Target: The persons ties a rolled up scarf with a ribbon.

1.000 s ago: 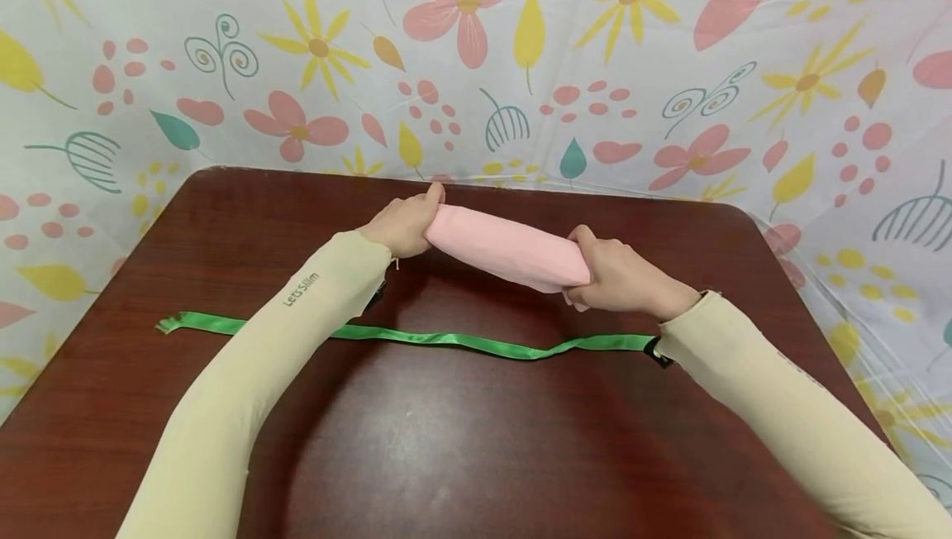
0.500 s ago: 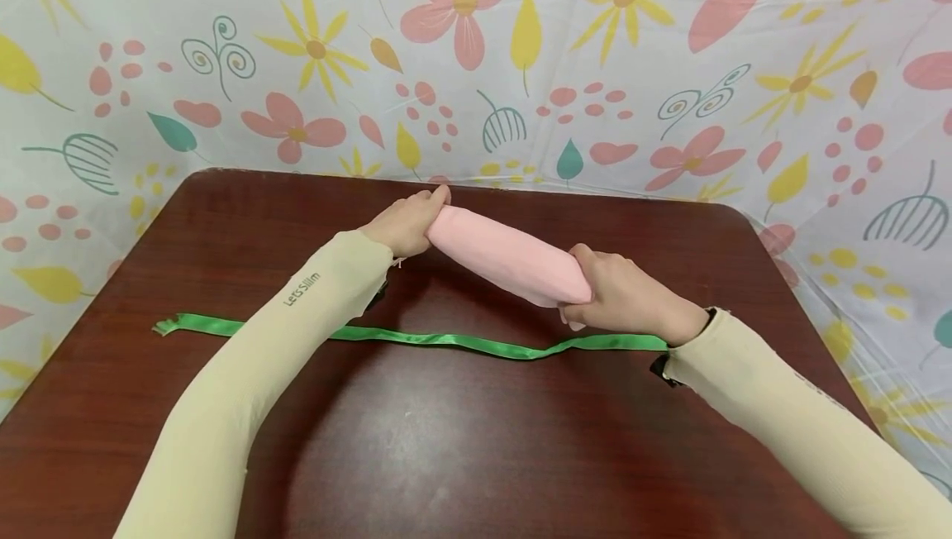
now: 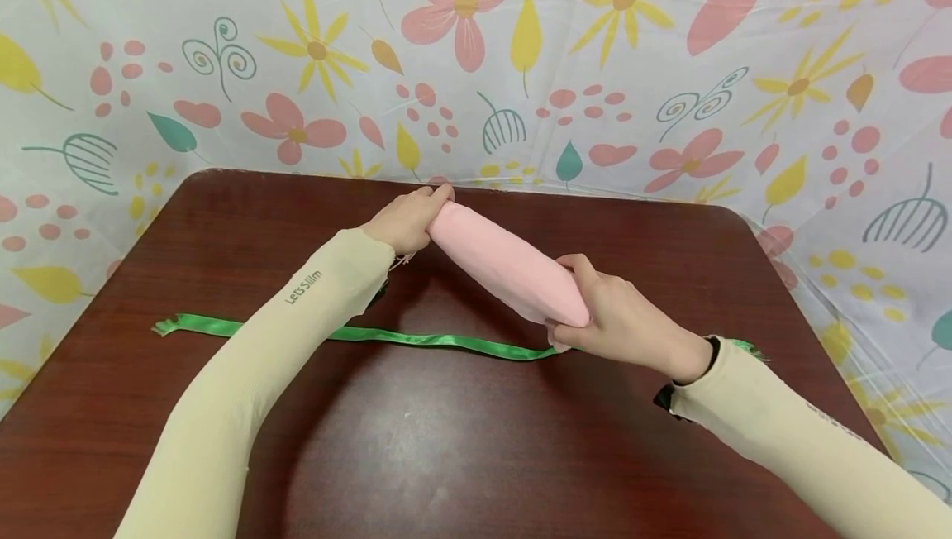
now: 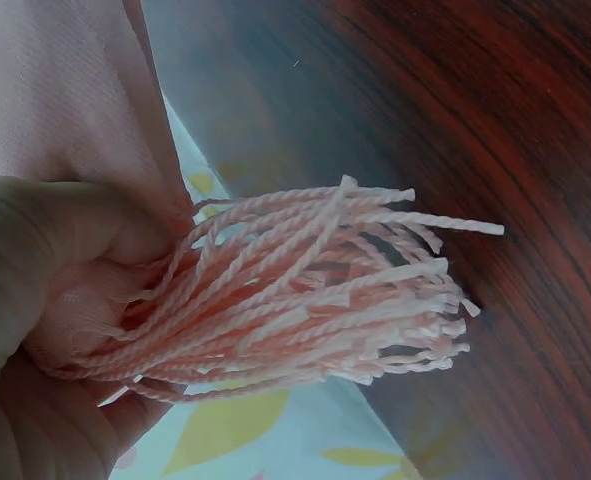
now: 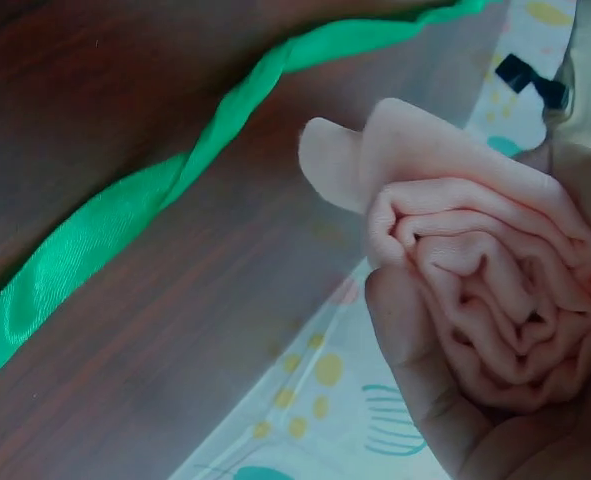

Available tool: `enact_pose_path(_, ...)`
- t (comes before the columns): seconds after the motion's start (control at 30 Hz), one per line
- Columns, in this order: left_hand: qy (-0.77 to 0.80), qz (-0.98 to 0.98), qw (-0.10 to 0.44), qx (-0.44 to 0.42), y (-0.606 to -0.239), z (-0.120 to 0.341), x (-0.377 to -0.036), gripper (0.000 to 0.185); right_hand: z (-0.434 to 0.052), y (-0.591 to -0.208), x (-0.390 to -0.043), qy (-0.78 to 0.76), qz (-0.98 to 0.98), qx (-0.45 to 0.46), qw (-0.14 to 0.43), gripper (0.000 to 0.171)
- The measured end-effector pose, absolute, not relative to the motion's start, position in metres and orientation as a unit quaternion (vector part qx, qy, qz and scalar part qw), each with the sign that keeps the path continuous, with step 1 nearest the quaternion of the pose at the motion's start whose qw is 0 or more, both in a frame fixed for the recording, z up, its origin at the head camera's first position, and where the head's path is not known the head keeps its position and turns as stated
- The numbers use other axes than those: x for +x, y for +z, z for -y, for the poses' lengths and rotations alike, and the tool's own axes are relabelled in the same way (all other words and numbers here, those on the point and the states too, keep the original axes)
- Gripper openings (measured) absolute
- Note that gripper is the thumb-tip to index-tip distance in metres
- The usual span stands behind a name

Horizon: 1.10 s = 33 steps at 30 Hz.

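A pink scarf [image 3: 509, 264], rolled into a thick tube, is held above the table and slants down from left to right. My left hand [image 3: 405, 223] grips its far-left end, where twisted fringe tassels [image 4: 325, 290] stick out past the fingers in the left wrist view. Around the lower right end curls my right hand [image 3: 628, 320]. The right wrist view shows that end's spiral of folded layers [image 5: 495, 300], with a loose flap beside it. Beneath the scarf a green satin ribbon [image 3: 446, 341] lies across the table, partly covered by both arms.
The dark wooden table [image 3: 446, 448] has a rounded far edge. Behind it hangs a white cloth [image 3: 357, 10] printed with flowers and leaves. Near the right sleeve, the ribbon's frayed end [image 3: 747, 347] shows.
My right hand has moved down and slightly toward me, tilting the rolled scarf more steeply. My left hand has barely shifted. The ribbon's right end has come into sight beyond the sleeve.
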<state>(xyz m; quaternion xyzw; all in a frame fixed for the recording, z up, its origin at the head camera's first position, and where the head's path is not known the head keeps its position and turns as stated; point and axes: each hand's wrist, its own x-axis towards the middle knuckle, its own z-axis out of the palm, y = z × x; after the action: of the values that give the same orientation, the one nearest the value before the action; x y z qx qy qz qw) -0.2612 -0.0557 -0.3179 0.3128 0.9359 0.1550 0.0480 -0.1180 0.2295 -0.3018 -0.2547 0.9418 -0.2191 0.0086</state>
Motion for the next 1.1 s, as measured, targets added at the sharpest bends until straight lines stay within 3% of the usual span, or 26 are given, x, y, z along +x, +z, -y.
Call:
enact_pose_path(0.33,0.159,-0.932,0.042,0.324,-0.319,0.053,-0.262,0.042,-0.223,-0.302,-0.102,-0.206,-0.941,-0.266,-0.031,0.074)
enact_pose_path(1.1,0.087,-0.930,0.024,0.356,-0.325,0.037,-0.257,0.039,-0.185,-0.316,-0.057,-0.171,-0.937,-0.267,-0.149,0.062)
